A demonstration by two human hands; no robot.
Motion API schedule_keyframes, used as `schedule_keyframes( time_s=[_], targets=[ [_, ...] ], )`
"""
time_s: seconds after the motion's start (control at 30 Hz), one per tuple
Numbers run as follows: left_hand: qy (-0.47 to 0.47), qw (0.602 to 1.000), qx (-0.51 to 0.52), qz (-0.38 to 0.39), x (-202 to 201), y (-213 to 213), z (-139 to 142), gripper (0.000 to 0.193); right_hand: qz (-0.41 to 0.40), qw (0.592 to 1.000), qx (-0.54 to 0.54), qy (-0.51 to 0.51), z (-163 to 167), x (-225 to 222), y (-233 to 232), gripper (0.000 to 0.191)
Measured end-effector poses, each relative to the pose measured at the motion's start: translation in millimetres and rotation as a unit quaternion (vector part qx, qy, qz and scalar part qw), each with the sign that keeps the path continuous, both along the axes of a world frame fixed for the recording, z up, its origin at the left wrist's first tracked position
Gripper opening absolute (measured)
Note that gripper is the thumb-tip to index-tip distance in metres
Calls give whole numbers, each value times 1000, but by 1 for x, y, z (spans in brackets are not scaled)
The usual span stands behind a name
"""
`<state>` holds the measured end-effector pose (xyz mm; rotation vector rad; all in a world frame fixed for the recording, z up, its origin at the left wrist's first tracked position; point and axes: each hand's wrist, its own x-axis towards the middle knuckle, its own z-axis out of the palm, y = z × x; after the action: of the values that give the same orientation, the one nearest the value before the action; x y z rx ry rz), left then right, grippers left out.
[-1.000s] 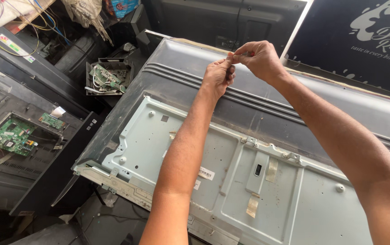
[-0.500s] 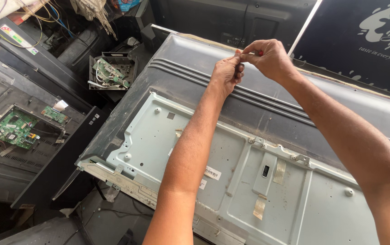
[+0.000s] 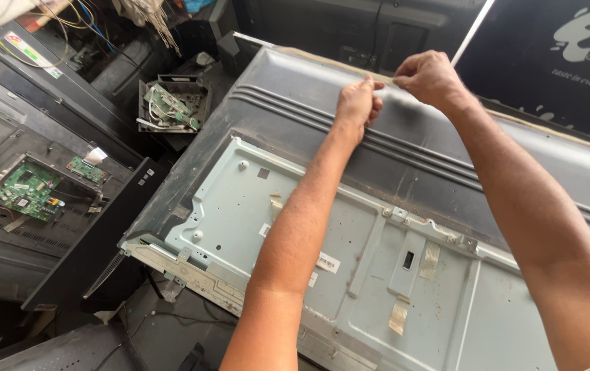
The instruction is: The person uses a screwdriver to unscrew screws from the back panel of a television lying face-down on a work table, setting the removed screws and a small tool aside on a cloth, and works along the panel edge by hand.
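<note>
Near edge: the pale metal chassis [image 3: 350,275] of a gutted flat-panel set lies face down, bits of tape stuck to it; both forearms cross above it.
Back cover: the grey ribbed panel [image 3: 295,110] runs beyond the chassis to the far edge.
Left hand [image 3: 357,103]: reached to the far rim, fingers pinched shut on one end of a thin strip [image 3: 386,80], probably tape.
Right hand [image 3: 431,77]: just beside the left, grip likewise closed on the other end of that strip.
Strip: at the panel's far edge, stretched taut between the two pinches; whether it is fully free of the rim I cannot tell.
Step in hand: by my reading, peeling edge tape off the panel's top rim.
Next move: likely calls for a steady pull along the rim, kept low so the strip does not snap.
Left side: two green circuit boards [image 3: 24,191] sit on another opened set; a tray of boards [image 3: 171,103] and loose wires lie further back.
Change: half a second ago the hands met almost fingertip to fingertip; now they stand slightly apart, the strip drawn out between them.
</note>
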<state>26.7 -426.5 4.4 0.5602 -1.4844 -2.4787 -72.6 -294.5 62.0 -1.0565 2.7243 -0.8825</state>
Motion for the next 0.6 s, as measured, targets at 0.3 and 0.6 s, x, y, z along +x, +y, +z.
schedule_keyframes(
  time_s=[0.3,0.6],
  targets=[
    [24,991,-129,24,-17,-16,6,37,-27,999,16,-34,-8,-5,-9,17],
    [19,990,-140,8,-17,-19,1,36,-22,1000,6,-1,-17,-7,-16,15]
  ],
)
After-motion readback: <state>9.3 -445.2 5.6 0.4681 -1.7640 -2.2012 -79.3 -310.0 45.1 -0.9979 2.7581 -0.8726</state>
